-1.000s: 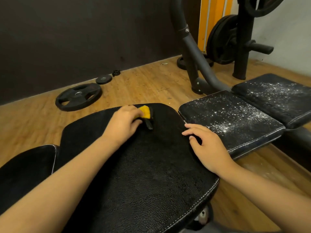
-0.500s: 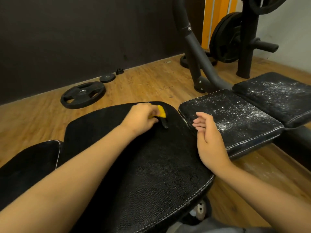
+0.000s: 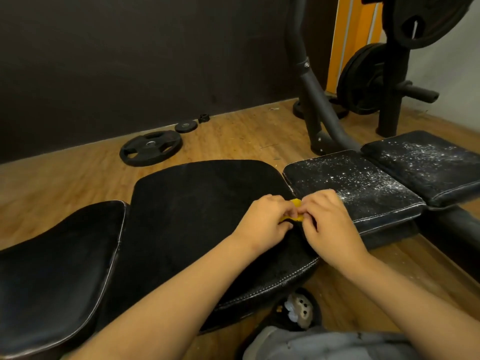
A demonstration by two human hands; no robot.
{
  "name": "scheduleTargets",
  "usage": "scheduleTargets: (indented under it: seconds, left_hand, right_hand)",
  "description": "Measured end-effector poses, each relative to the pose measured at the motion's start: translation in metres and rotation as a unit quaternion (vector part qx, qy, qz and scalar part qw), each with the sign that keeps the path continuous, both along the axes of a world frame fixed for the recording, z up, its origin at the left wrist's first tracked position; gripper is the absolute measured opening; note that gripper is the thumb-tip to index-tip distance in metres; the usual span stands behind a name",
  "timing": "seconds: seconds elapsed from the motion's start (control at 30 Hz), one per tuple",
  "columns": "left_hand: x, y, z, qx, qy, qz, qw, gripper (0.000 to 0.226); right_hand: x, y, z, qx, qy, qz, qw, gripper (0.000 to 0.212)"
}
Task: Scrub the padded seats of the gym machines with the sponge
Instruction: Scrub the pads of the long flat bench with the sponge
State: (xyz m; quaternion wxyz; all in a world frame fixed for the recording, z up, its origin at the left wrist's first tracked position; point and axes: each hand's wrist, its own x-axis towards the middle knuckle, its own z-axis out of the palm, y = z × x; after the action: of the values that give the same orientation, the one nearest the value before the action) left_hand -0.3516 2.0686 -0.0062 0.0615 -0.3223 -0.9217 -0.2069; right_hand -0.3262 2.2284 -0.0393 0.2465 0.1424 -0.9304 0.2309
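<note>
Nearest the camera, a grey fabric-covered knee (image 3: 324, 344) shows at the bottom edge, with a dark shoe (image 3: 298, 307) on the wooden plank floor (image 3: 65, 178) just beyond it. Both forearms reach forward over the wide black leather padded seat (image 3: 194, 216). At the seat's right edge the left hand (image 3: 265, 222) and right hand (image 3: 330, 222) meet, fingers curled, together pinching the small yellow sponge (image 3: 296, 203) between them. Whether the sponge touches the seat cannot be told. A second black pad with pale piping (image 3: 57, 268) lies to the left. Just right of the hands sits a black pad speckled with white powder (image 3: 345, 185), and another speckled pad (image 3: 426, 162) beyond it. Farther off, a large black weight plate (image 3: 150, 148) and a small black plate (image 3: 186, 126) lie on the floor near the dark wall (image 3: 130, 61). A dark grey tubular machine frame (image 3: 309, 87) rises at right.
</note>
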Motion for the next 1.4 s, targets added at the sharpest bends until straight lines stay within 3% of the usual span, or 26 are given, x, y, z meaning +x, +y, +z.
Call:
scheduleTargets:
  seconds: [0.13,0.3,0.53,0.73,0.87,1.1,1.2,1.3,1.4]
  left_hand:
    - [0.025,-0.008,-0.003,0.02,0.021,-0.002,1.0,0.018]
    - [0.049,-0.013,0.001,0.025,0.039,-0.028,0.999,0.021]
    - [0.075,-0.002,0.054,0.088,0.088,-0.04,0.992,0.015]
    - [0.084,-0.017,0.098,0.026,0.087,-0.078,0.993,0.032]
    - [0.079,-0.036,0.114,-0.027,0.106,-0.064,0.992,0.038]
    - [0.064,-0.052,0.082,-0.067,0.038,-0.038,0.996,0.031]
    - [0.056,-0.032,0.049,-0.066,0.014,-0.057,0.996,0.031]
    - [0.044,0.002,0.016,-0.067,-0.008,-0.086,0.994,0.032]
    - [0.033,0.031,-0.001,-0.067,-0.018,-0.104,0.992,0.038]
  right_hand:
    - [0.028,0.007,0.008,0.071,0.007,0.057,0.996,0.02]
    - [0.053,0.015,0.024,0.159,-0.003,0.087,0.983,0.049]
    - [0.068,0.011,0.063,0.165,0.071,0.015,0.984,0.036]
    - [0.084,0.013,0.109,0.184,0.094,-0.012,0.978,0.031]
    - [0.094,0.029,0.132,0.121,0.049,-0.062,0.99,0.022]
    - [0.094,0.084,0.107,-0.041,-0.064,-0.162,0.984,0.018]
    - [0.091,0.094,0.065,-0.181,-0.089,-0.206,0.958,0.02]
    - [0.089,0.095,0.013,-0.35,-0.103,-0.221,0.905,0.026]
    - [0.088,0.091,-0.023,-0.431,-0.119,-0.205,0.871,0.035]
